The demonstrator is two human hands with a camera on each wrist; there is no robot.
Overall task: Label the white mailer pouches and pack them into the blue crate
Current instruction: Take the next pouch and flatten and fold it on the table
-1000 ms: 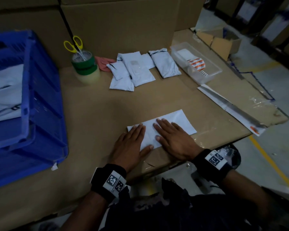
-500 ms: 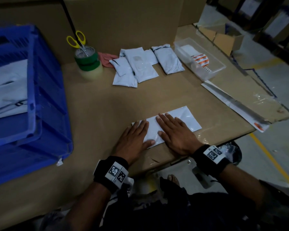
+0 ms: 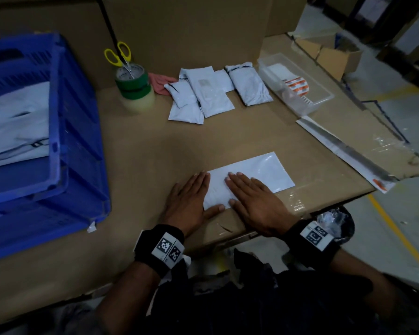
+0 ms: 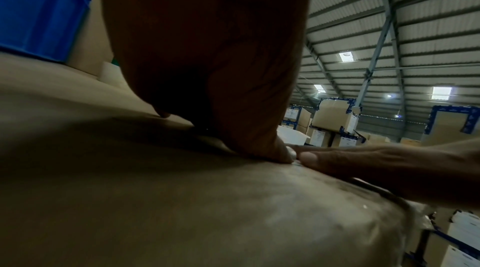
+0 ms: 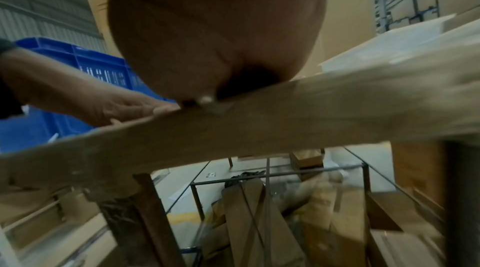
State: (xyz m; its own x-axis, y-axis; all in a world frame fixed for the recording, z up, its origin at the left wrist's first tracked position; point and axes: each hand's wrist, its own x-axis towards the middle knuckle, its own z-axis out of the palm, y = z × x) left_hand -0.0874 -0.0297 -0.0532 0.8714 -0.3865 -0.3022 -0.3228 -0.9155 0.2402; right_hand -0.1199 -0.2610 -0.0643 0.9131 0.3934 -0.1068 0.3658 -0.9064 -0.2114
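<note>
A flat white mailer pouch (image 3: 264, 169) lies near the table's front edge. My left hand (image 3: 191, 197) presses flat on its left end, fingers straight, thumb on the pouch's near corner. My right hand (image 3: 254, 199) lies flat on the pouch's middle, fingers straight. Several more white pouches (image 3: 203, 97) sit in a loose pile at the back of the table. The blue crate (image 3: 78, 141) stands at the left with white pouches (image 3: 15, 126) inside. In the left wrist view my left hand (image 4: 207, 66) meets the right hand's fingers (image 4: 363, 160) on the table.
A stack of green and clear tape rolls (image 3: 134, 90) holds yellow-handled scissors (image 3: 117, 55) at the back. A clear plastic tray (image 3: 295, 83) with a label roll sits back right. A long white strip (image 3: 344, 151) lies along the right edge. Cardboard boxes (image 3: 184, 27) wall the back.
Both hands stay pressed flat on the pouch. The right hand has slid slightly left along it, baring more of the pouch's right end.
</note>
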